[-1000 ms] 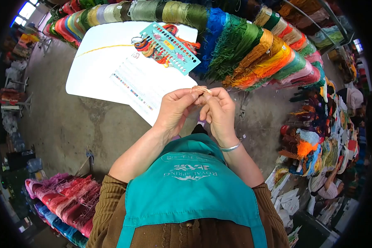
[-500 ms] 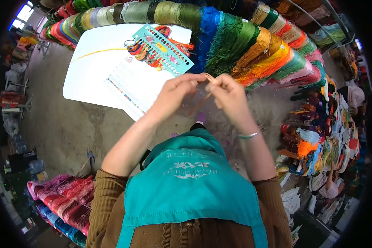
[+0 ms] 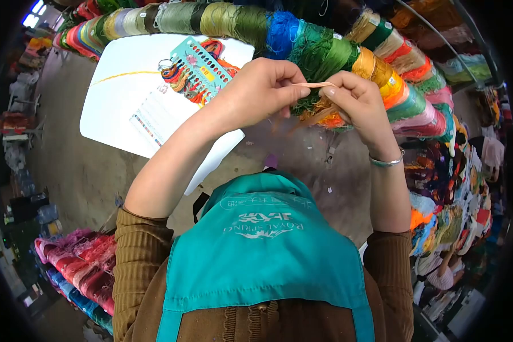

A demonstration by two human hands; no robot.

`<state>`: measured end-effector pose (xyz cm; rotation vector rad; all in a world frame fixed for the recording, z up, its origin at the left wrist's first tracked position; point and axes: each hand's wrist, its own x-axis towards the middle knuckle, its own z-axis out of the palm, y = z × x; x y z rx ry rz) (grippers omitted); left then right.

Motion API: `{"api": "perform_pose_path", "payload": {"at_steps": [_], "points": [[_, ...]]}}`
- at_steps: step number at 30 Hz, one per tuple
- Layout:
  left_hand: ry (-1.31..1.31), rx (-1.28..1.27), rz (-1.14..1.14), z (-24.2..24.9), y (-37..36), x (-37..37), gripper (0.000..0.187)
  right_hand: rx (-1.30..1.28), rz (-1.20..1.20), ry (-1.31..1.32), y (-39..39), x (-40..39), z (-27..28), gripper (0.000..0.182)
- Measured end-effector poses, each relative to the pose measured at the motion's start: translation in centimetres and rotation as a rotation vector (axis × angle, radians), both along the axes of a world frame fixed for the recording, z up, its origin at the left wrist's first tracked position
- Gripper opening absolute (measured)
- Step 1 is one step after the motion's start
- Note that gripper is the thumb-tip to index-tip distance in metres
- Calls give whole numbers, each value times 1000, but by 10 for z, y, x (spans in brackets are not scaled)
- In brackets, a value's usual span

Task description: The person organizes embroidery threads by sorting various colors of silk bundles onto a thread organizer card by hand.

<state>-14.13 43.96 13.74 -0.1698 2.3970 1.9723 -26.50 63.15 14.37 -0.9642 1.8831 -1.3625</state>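
Note:
A short length of peach embroidery thread [image 3: 313, 85] is stretched between my two hands. My left hand [image 3: 262, 91] pinches one end between thumb and fingers. On the other end my right hand [image 3: 356, 102] is closed, with loose brownish strands hanging beneath it. Beyond my left forearm lies a teal thread card [image 3: 202, 68] with holes along its edges and a tangle of coloured threads [image 3: 179, 80]. It rests on a white board [image 3: 111, 85] beside a printed sheet [image 3: 151, 119]. A yellow thread [image 3: 125, 74] runs across the board.
A long rack of coloured thread hanks [image 3: 222, 20] curves across the far side and down the right. Red and pink hanks [image 3: 82, 262] hang at lower left. Dark metal framing [image 3: 467, 34] stands at upper right. A person [image 3: 442, 276] is at the lower right.
Both hands have moved up and to the right, and further apart, drawing the peach thread out straight between them. The view has shifted slightly.

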Motion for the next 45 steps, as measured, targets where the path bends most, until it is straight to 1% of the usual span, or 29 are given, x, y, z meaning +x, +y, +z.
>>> {"api": "perform_pose_path", "payload": {"at_steps": [2, 3, 4, 6, 7, 8, 9, 10, 11, 12, 14, 16, 17, 18, 19, 20, 21, 23, 24, 25, 28, 30, 31, 32, 34, 36, 37, 40, 45], "points": [[-16, -27, 23, 1, -2, -7, 20, -6, -50, -164, 0, -14, -9, 13], [-32, -52, 32, 2, -3, -11, 21, 14, 19, -134, 0, -20, -12, 14], [-35, -54, 49, 1, -3, -13, 21, 6, 112, -65, -3, -26, -22, 15], [114, -319, 86, -2, -1, -18, 20, 3, 287, 201, -12, -44, -42, 18], [299, -492, 154, -12, 2, -21, 18, 40, 291, 291, -17, -47, -43, 23], [313, -719, 175, -13, 6, -21, 15, 73, 299, 385, -22, -48, -43, 30], [316, -949, 197, -12, 10, -17, 12, 100, 319, 479, -27, -49, -44, 60], [176, -1108, 114, -11, 13, -13, 9, 17, 385, 411, -35, -50, -45, 74], [132, -1110, 124, -14, 16, -12, 10, -64, 451, 339, -43, -49, -47, 90], [87, -1110, 134, -17, 19, -11, 10, -100, 540, -122, -50, -47, -51, 106], [-7, -1140, 144, -21, 19, -9, 14, -217, 630, -427, -68, -31, -59, 113], [125, -899, 243, -34, 13, -4, 16, -188, 627, -365, -83, -26, -72, 117], [-71, -835, 250, -33, 10, 0, 15, -215, 621, -414, -89, -22, -74, 113], [-84, -833, 269, -36, 6, 7, 15, -207, 649, -574, -94, -18, -77, 108], [-48, -593, 382, -36, 1, 14, 15, -195, 671, -733, -98, -13, -81, 104], [-7, -350, 486, -35, -4, 22, 15, -218, 646, -732, -103, -6, -92, 94], [-195, -175, 509, -31, -8, 31, 20, -161, 635, -738, -108, -4, -95, 92], [-132, 463, 639, -49, -11, 50, 25, -117, 553, -618, -114, 7, -103, 79], [-93, 603, 656, -63, -14, 59, 29, -110, 554, -618, -117, 10, -102, 79], [-88, 610, 659, -75, -15, 66, 29, 15, 572, -441, -119, 13, -98, 76], [-51, 445, 937, -101, -12, 80, 34, -30, 472, -181, -127, 38, -114, 50], [-19, 407, 972, -106, -12, 85, 34, -114, 470, 253, -132, 46, -119, 35], [13, 365, 1006, -109, -13, 87, 34, -253, 419, 293, -136, 51, -120, 18], [13, 371, 1010, -111, -16, 89, 34, -248, 425, 293, -139, 51, -120, 18], [-50, 716, 1016, -114, -25, 96, 36, -264, 467, 471, -142, 49, -122, 14], [-36, 784, 1011, -117, -28, 99, 37, -311, 375, 332, -154, 50, -130, 11], [-70, 763, 1071, -113, -27, 95, 37, -135, 332, 186, -156, 47, -136, 8], [-157, 773, 1103, -112, -27, 91, 37, -117, 306, -19, -177, 42, -149, 9], [-228, 812, 1008, -117, -32, 89, 36, -37, 297, 32, -183, 43, -160, 8]]}}
